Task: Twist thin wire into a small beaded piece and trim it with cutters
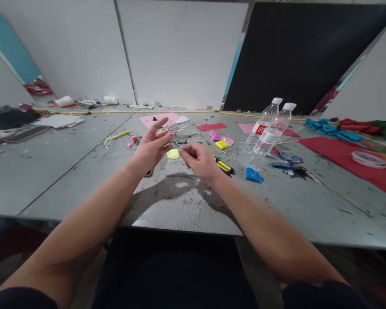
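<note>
- A stack of white paper (pixel 59 121) lies far off on the left of the grey table (pixel 67 171).
- A thin yellow strip (pixel 116 137) lies on the table, left of the hands.
- The left hand (pixel 151 148) is up off the table. Its fingers are spread apart, with the tips touching a clear plastic wrapper (pixel 180 131).
- A small lime-green lump (pixel 173 153) sits between the two hands, just under the wrapper.
- The right hand (pixel 199 161) is curled with its fingers pinched together. It may be holding an edge of the wrapper, but it is too blurry to tell.
- A yellow and black cutter (pixel 224 165) lies just beside the right hand.
- A blue lump (pixel 253 175) lies near it.
- Two clear bottles (pixel 270 128) with white caps lie tilted. One has a red label, with writing too small to read.
- Red paper (pixel 341 156) lies far right.
</note>
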`<state>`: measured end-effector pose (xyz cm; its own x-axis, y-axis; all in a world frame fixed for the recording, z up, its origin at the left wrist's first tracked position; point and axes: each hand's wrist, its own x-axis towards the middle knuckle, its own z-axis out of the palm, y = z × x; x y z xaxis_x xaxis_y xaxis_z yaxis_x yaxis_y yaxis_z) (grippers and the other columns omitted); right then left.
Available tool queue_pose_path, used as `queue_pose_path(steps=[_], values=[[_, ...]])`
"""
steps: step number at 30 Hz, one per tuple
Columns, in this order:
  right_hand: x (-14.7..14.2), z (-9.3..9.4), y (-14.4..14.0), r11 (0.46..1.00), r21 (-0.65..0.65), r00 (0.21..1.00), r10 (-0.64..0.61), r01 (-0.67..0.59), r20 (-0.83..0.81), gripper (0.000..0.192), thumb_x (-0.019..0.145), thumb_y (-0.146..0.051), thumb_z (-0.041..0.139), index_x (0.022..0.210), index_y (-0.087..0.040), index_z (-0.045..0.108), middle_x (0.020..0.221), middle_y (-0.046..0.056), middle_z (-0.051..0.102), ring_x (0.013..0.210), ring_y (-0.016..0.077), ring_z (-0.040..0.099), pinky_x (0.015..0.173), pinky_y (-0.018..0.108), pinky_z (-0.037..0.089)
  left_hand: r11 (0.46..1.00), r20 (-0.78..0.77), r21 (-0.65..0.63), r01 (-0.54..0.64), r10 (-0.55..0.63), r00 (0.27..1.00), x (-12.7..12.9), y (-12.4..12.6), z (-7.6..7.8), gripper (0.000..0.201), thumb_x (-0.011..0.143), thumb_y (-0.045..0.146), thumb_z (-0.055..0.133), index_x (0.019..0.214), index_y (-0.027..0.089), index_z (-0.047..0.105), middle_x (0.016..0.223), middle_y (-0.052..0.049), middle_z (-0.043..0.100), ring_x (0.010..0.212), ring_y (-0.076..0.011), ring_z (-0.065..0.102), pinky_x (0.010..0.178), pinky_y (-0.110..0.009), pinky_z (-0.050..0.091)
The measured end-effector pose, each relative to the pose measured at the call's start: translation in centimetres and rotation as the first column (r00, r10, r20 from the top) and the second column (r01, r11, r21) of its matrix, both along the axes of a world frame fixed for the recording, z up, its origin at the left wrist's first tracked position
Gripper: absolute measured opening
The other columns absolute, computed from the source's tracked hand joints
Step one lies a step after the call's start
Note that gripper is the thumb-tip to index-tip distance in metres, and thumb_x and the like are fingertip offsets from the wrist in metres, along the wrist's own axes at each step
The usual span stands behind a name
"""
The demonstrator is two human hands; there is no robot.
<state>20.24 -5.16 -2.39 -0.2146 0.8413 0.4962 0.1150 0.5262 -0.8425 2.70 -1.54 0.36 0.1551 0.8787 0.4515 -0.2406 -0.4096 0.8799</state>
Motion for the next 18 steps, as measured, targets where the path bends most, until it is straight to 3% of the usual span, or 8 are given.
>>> queue_pose_path(steps=[4, 9, 12, 14, 18], values=[[1.0, 0.1, 0.8, 0.981, 0.123, 0.977, -0.165, 0.149, 0.133, 0.03, 0.093, -0.047, 0.059, 0.078, -0.021, 0.057, 0.059, -0.005, 0.045, 0.057, 0.0119, 0.04, 0.058, 0.029, 0.032, 0.971, -0.202, 0.209, -0.116, 0.159, 0.966, 0.2, 0.4, -0.9, 0.02, 0.082, 0.022, 0.076, 0.102, 0.021, 0.073, 0.085, -0.003, 0.07, 0.076, -0.0122, 0.063, 0.071, -0.027, 0.052], [1.4, -0.1, 1.4, 0.98, 0.133, 0.971, -0.169, 0.147, 0.167, 0.029, 0.094, -0.044, 0.057, 0.077, -0.021, 0.056, 0.06, -0.004, 0.046, 0.059, 0.0129, 0.04, 0.059, 0.028, 0.032, 0.809, -0.352, 0.496, -0.315, 0.519, 0.779, -0.2, 0.9, -1.2, 0.017, 0.085, 0.021, 0.073, 0.101, 0.021, 0.075, 0.095, -0.006, 0.066, 0.078, -0.0129, 0.061, 0.065, -0.025, 0.051], [1.6, -0.3, 1.6, 0.988, 0.085, 0.979, -0.143, 0.131, 0.149, 0.028, 0.092, -0.044, 0.058, 0.075, -0.021, 0.055, 0.06, -0.004, 0.045, 0.059, 0.0125, 0.04, 0.058, 0.028, 0.033, 0.754, -0.371, 0.585, -0.3, 0.577, 0.727, -0.8, 1.5, -1.1, 0.01, 0.084, 0.02, 0.073, 0.094, 0.021, 0.076, 0.1, -0.007, 0.066, 0.088, -0.0158, 0.062, 0.066, -0.025, 0.053], [1.7, -0.3, 1.7, 0.991, 0.065, 0.983, -0.129, 0.121, 0.132, 0.029, 0.091, -0.044, 0.059, 0.074, -0.021, 0.055, 0.061, -0.004, 0.046, 0.06, 0.0125, 0.041, 0.059, 0.028, 0.034, 0.771, -0.393, 0.59, -0.24, 0.534, 0.749, -1.0, 1.8, -1.1, 0.004, 0.085, 0.02, 0.071, 0.088, 0.02, 0.074, 0.101, -0.007, 0.068, 0.094, -0.0179, 0.064, 0.068, -0.026, 0.054], [2.2, -0.3, 2.1, 0.994, 0.02, 0.989, -0.113, 0.112, 0.1, 0.03, 0.087, -0.048, 0.062, 0.074, -0.021, 0.057, 0.063, -0.003, 0.049, 0.061, 0.0128, 0.044, 0.059, 0.028, 0.036, 0.891, -0.438, 0.422, -0.165, 0.36, 0.824, -0.5, 1.5, -1.3, 0.011, 0.089, 0.028, 0.068, 0.092, 0.019, 0.073, 0.087, -0.007, 0.072, 0.079, -0.0164, 0.066, 0.066, -0.028, 0.054]])
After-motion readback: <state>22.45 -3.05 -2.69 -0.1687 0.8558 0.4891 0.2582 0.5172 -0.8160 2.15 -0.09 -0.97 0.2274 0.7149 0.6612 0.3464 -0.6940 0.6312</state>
